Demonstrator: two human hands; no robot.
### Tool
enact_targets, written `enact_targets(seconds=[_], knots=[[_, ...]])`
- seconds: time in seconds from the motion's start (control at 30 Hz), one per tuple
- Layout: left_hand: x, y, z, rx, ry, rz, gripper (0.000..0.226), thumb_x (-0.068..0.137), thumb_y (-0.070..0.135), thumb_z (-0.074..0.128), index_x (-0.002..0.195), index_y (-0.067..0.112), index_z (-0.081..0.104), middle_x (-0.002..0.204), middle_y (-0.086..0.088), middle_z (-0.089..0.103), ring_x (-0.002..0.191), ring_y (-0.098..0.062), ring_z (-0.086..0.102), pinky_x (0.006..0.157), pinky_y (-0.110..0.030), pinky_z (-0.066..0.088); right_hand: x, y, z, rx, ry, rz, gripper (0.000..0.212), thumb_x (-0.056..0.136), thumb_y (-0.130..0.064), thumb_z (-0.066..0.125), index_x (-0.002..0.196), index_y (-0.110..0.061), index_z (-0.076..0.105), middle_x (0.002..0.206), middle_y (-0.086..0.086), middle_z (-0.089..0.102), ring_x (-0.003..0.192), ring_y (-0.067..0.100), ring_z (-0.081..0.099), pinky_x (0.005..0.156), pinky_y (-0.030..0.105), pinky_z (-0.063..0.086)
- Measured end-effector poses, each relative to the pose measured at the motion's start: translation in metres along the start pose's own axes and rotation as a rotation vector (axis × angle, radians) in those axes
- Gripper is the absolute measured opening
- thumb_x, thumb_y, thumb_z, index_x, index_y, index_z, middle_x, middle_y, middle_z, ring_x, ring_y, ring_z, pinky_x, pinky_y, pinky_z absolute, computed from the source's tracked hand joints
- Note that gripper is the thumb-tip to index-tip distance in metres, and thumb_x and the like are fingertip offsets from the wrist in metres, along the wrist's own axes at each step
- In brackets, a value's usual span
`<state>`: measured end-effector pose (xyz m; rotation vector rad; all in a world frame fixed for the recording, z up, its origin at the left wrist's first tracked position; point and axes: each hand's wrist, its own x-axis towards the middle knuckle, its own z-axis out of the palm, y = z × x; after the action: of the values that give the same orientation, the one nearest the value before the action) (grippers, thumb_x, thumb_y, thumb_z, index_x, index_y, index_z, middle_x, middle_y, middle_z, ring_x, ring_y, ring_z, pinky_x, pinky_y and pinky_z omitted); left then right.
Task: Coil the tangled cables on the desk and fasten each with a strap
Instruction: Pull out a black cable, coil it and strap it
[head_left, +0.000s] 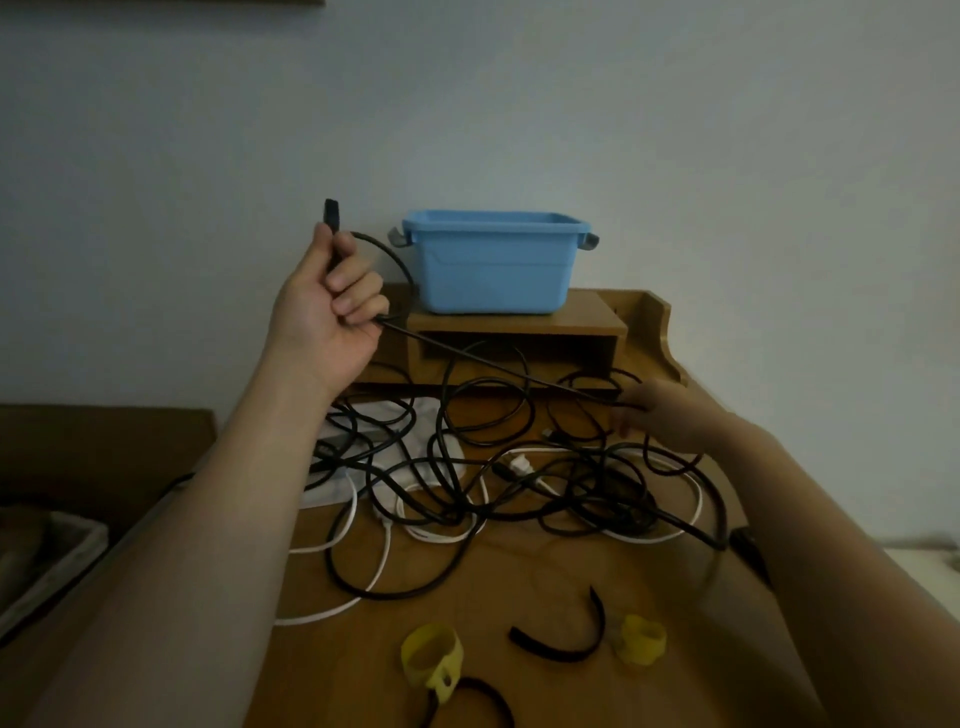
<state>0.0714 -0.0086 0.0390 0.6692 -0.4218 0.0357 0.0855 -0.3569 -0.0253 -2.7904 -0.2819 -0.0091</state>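
Left hand (327, 312) grips black cable (493, 366); right hand (660, 415) blurred, grip unclear.

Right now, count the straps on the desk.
4. Left yellow strap at the front, right yellow strap across from it, black strap between them, second black strap at the bottom edge, partly cut off. Others may hide under the cables.

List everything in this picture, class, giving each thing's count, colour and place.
desk: one, brown, under everything.
shelf: one, brown wood, desk back.
tub: one, blue, on the shelf.
black cables: several, black, tangled on the desk.
white cables: number unclear, white, same tangle.
yellow straps: two, yellow, near desk front.
black straps: two, black, beside the yellow ones.
left hand: one, raised, grips a black cable's end.
right hand: one, blurred, at that cable lower down.
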Motion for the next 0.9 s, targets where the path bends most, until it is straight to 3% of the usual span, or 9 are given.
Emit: enact_targets(seconds=[0.13,0.2,0.33,0.43,0.57,0.73,0.83,0.9], knots=[[-0.005,0.001,0.002,0.360,-0.037,0.036,0.044,0.109,0.038,0.038,0.080,0.019,0.065,0.052,0.008,0.039,0.041,-0.004,0.028,0.041,-0.017,0.023,0.002,0.006,0.001,0.137,0.090,0.150,0.031,0.106,-0.029,0.050,0.086,-0.012,0.067,0.075,0.002,0.073,0.073,0.016,0.070,0.073,0.029,0.053],[-0.011,-0.003,0.009,0.641,-0.090,0.040,0.043,0.109,0.036,0.038,0.083,0.018,0.068,0.056,0.004,0.044,0.044,-0.008,0.033,0.044,-0.018,0.029,-0.001,0.000,-0.002,0.288,0.167,0.189,0.036,0.106,-0.031,0.049,0.085,-0.009,0.068,0.067,0.004,0.071,0.060,0.014,0.067,0.063,0.028,0.050],[-0.020,-0.018,0.032,1.034,-0.192,0.000,0.039,0.107,0.033,0.041,0.093,0.012,0.071,0.063,-0.001,0.059,0.052,-0.013,0.048,0.052,-0.022,0.041,-0.008,-0.016,-0.012,0.804,0.268,0.161,0.038,0.108,-0.030,0.047,0.080,-0.010,0.065,0.053,0.001,0.053,0.056,0.018,0.061,0.063,0.027,0.045],[-0.023,-0.033,0.041,1.153,-0.240,-0.053,0.035,0.107,0.030,0.044,0.097,0.010,0.071,0.069,0.000,0.067,0.061,-0.016,0.060,0.060,-0.027,0.047,-0.012,-0.030,-0.024,1.136,0.250,0.052,0.036,0.109,-0.031,0.044,0.081,-0.013,0.059,0.056,-0.002,0.040,0.056,0.018,0.042,0.060,0.030,0.037],[-0.022,-0.048,0.043,1.131,-0.196,-0.093,0.035,0.109,0.028,0.041,0.097,0.010,0.069,0.075,-0.001,0.073,0.069,-0.017,0.070,0.061,-0.022,0.052,-0.025,-0.058,-0.041,1.269,0.224,-0.157,0.044,0.112,-0.036,0.032,0.088,-0.012,0.060,0.057,-0.004,0.031,0.053,0.015,0.027,0.056,0.032,0.028],[-0.020,-0.068,0.044,0.856,-0.046,-0.147,0.036,0.110,0.030,0.039,0.099,0.010,0.066,0.089,-0.008,0.078,0.076,-0.019,0.074,0.065,-0.025,0.055,-0.044,-0.080,-0.050,1.051,-0.006,-0.396,0.041,0.111,-0.034,0.031,0.126,-0.013,0.063,0.064,-0.002,0.031,0.052,0.014,0.029,0.048,0.026,0.034],[-0.019,-0.072,0.044,0.637,-0.014,-0.209,0.038,0.110,0.032,0.038,0.105,0.009,0.068,0.103,-0.010,0.077,0.087,-0.020,0.074,0.071,-0.027,0.056,-0.046,-0.088,-0.046,0.831,-0.026,-0.475,0.037,0.110,-0.032,0.036,0.122,-0.017,0.068,0.065,0.000,0.034,0.053,0.016,0.029,0.048,0.027,0.028],[-0.019,-0.072,0.045,0.500,-0.029,-0.238,0.040,0.110,0.033,0.037,0.112,0.009,0.068,0.108,-0.011,0.076,0.096,-0.021,0.073,0.080,-0.030,0.058,-0.047,-0.092,-0.040,0.684,-0.029,-0.550,0.035,0.109,-0.027,0.039,0.116,-0.013,0.070,0.061,-0.006,0.040,0.052,0.011,0.035,0.050,0.025,0.031]])
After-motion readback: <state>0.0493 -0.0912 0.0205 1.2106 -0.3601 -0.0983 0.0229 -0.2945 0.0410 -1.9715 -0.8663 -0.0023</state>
